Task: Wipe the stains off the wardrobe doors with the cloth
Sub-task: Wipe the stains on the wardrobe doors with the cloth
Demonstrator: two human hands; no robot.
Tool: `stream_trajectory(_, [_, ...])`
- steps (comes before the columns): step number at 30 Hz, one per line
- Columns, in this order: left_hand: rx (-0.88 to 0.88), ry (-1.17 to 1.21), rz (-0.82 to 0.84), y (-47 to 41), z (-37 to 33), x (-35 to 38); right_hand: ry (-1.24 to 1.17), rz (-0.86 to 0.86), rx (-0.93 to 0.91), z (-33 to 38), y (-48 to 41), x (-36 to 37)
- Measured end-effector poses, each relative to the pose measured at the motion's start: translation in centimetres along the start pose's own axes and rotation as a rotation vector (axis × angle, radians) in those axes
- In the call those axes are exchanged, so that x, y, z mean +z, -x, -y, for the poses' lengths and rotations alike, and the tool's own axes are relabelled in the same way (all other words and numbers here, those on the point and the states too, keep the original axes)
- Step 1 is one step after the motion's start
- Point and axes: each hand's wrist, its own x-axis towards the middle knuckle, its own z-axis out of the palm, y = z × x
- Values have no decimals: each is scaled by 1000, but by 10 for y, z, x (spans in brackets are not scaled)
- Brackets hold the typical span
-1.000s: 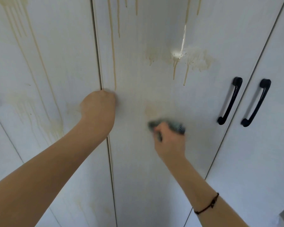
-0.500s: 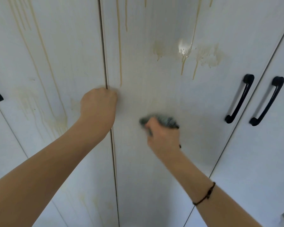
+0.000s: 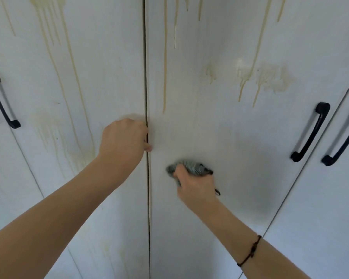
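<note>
Looks like a room in a home, seen close against fitted storage: tall white wood-grain wardrobe doors [image 3: 220,127] standing side by side with thin dark seams [image 3: 149,198] between, black bow-shaped handles [image 3: 311,133] mounted upright near the edges, yellowish drip stains [image 3: 270,79] running down them.

Wardrobe doors [image 3: 240,137]: white panels with faint vertical grain, smooth, soft satin sheen around the left hand [image 3: 123,137].
Stains [image 3: 270,81]: yellowish dried runs and smears above the right hand [image 3: 195,186], mostly dull.
Cloth [image 3: 191,168]: grey fabric, nubbly, matt, in the right hand.
Handles [image 3: 310,131]: black, smooth, semi-matt, right of the right hand; metal or plastic, cannot tell.
Bracelet [image 3: 250,251]: dark braided cord, matt, right wrist.
</note>
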Motion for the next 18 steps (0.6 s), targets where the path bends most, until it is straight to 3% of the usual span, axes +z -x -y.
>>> stream_trajectory(2, [21, 60, -7, 2, 5, -1, -85, 83, -17, -4, -7, -3])
stream_trajectory(7, [16, 74, -3, -1, 5, -4, -220, -346, 308, -35, -149, -68])
stream_trajectory(9, [11, 53, -27, 0, 7, -4, -168, -393, 283, -24, -165, -65])
stream_trajectory(13, [63, 18, -92, 2, 18, 1, -91, -119, 4, 28, -91, -8])
stream_trajectory(16, [145, 33, -103, 4, 28, -1, -186, 70, -26, 34, -61, 4])
stream_trajectory(18, [213, 130, -233, 1, 38, -7, -187, 46, -22, 27, -84, -11])
